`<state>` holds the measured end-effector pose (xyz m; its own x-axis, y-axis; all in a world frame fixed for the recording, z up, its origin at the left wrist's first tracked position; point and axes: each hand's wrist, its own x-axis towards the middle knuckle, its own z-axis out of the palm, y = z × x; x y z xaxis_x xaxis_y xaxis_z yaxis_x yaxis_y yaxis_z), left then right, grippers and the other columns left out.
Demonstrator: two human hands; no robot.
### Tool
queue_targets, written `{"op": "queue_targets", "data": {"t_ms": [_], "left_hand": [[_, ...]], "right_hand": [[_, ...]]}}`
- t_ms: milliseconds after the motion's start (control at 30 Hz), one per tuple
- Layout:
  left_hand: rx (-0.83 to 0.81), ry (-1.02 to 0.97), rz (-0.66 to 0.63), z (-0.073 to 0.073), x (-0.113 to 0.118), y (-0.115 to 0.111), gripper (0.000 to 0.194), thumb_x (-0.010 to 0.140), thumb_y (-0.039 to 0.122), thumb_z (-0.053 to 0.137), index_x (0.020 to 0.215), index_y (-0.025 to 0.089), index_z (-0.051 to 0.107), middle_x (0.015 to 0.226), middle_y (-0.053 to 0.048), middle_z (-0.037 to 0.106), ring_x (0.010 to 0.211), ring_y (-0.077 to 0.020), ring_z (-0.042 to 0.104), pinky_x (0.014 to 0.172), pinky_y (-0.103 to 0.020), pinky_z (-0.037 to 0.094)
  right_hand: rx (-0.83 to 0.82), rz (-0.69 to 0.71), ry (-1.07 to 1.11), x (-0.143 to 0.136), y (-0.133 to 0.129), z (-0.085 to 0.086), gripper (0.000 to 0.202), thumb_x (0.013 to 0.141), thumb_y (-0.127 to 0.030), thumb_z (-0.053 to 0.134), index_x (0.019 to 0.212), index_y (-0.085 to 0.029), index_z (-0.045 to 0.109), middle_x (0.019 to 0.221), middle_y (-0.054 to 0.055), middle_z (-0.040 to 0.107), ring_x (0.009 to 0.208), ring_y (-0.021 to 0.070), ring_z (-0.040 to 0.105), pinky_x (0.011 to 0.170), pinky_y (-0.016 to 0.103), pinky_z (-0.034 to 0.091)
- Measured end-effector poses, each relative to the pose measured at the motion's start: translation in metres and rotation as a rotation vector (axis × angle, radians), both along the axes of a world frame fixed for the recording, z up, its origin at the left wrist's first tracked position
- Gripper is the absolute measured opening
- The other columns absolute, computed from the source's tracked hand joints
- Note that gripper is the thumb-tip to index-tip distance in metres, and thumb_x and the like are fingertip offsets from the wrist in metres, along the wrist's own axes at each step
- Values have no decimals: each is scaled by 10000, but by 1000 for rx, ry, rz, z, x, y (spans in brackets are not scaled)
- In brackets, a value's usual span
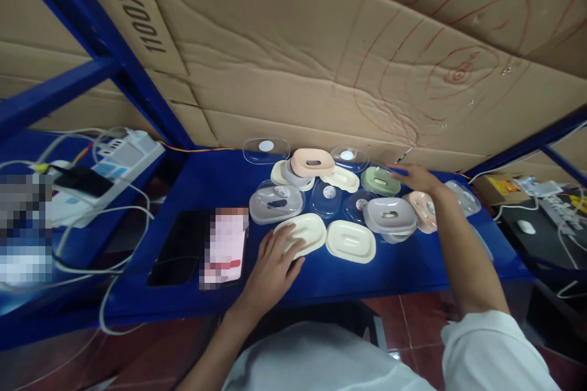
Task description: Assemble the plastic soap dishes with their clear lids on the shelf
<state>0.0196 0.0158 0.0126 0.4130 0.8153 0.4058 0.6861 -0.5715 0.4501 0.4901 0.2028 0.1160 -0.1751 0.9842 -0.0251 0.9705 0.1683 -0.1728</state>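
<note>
My left hand [277, 263] rests with its fingers spread over a cream soap dish [312, 232], thumb at the near edge. A second cream soap dish [351, 242] lies just right of it. My right hand [415, 178] reaches over the far right side, fingers stretched out at the edge of a green soap dish [380, 183]; whether they touch it I cannot tell. Below that hand are a grey soap dish [389, 215] and a peach one [422, 212], partly behind my forearm. A peach dish [312, 162] sits atop others at the back.
Clear lids with round white stickers [266, 146] lie among the dishes on the blue table [302, 284]. A lit phone [225, 244] and a dark phone [177, 250] are at left. A power strip [114, 165] with cables stands farther left. Cardboard [284, 61] walls the back.
</note>
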Motion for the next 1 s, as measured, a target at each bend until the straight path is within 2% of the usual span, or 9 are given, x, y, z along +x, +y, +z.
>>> {"op": "queue_targets", "data": {"t_ms": [67, 133, 233, 367, 500, 667, 800, 900, 1000], "left_hand": [[4, 3, 3, 0, 0, 0, 281, 1043, 234, 607, 1304, 260, 707, 1531, -142, 603, 1462, -322, 551, 1220, -571, 428], [11, 6, 9, 0, 1, 0, 275, 1045, 235, 602, 1299, 257, 706, 1528, -143, 605, 1447, -321, 562, 1212, -567, 438], [17, 8, 15, 0, 2, 0, 273, 1042, 232, 602, 1291, 257, 711, 1526, -138, 606, 1437, -325, 569, 1208, -567, 445], [16, 21, 19, 0, 3, 0, 274, 1043, 224, 599, 1293, 258, 706, 1525, -130, 607, 1448, -318, 562, 1220, -568, 438], [12, 40, 26, 0, 3, -1, 279, 1039, 216, 608, 1300, 254, 695, 1521, -132, 609, 1468, -308, 545, 1231, -568, 429], [-15, 47, 28, -1, 4, -1, 277, 1035, 209, 618, 1297, 259, 692, 1522, -123, 608, 1473, -308, 537, 1230, -575, 425], [-15, 45, 31, -3, 4, -1, 276, 1045, 228, 611, 1310, 258, 685, 1534, -120, 604, 1475, -301, 536, 1239, -565, 414], [-28, 47, 25, -2, 3, 0, 284, 1035, 221, 621, 1307, 266, 692, 1527, -111, 617, 1477, -299, 539, 1247, -559, 405], [-41, 56, 10, -1, 3, 1, 291, 1039, 229, 614, 1316, 268, 697, 1519, -111, 626, 1471, -299, 548, 1248, -556, 403]], "right_hand": [[71, -33, -22, -3, -8, 2, 471, 1049, -348, 445, 1396, -152, 697, 1430, 173, 712, 1387, 361, 638, 1216, 579, 446], [80, -6, -40, -11, -17, -2, 444, 1060, -328, 431, 1366, -182, 717, 1412, 149, 728, 1368, 344, 654, 1208, 558, 459], [9, 100, -56, -24, -24, -18, 362, 1023, -347, 545, 1306, -269, 757, 1372, 70, 761, 1281, 299, 716, 1133, 461, 547], [-38, 146, -72, -26, -15, -38, 435, 966, -352, 639, 1379, -245, 724, 1428, 109, 725, 1316, 334, 700, 1137, 507, 551], [-48, 175, -55, -19, -5, -45, 493, 888, -314, 733, 1376, -253, 726, 1448, 119, 710, 1349, 347, 680, 1168, 525, 530], [28, 150, 4, -13, -3, -36, 420, 1036, -348, 520, 1393, -237, 712, 1330, 124, 774, 1252, 343, 739, 1089, 526, 586], [118, 124, 52, -16, -12, -18, 454, 1063, -372, 453, 1429, -238, 686, 1313, 116, 783, 1260, 354, 732, 1089, 544, 583], [133, 161, 93, -32, -25, -10, 447, 1071, -408, 475, 1435, -262, 688, 1338, 95, 774, 1241, 344, 742, 1082, 520, 592], [107, 233, 135, -60, -35, -10, 409, 1070, -415, 509, 1411, -301, 705, 1363, 54, 766, 1240, 302, 744, 1097, 459, 588]]}}
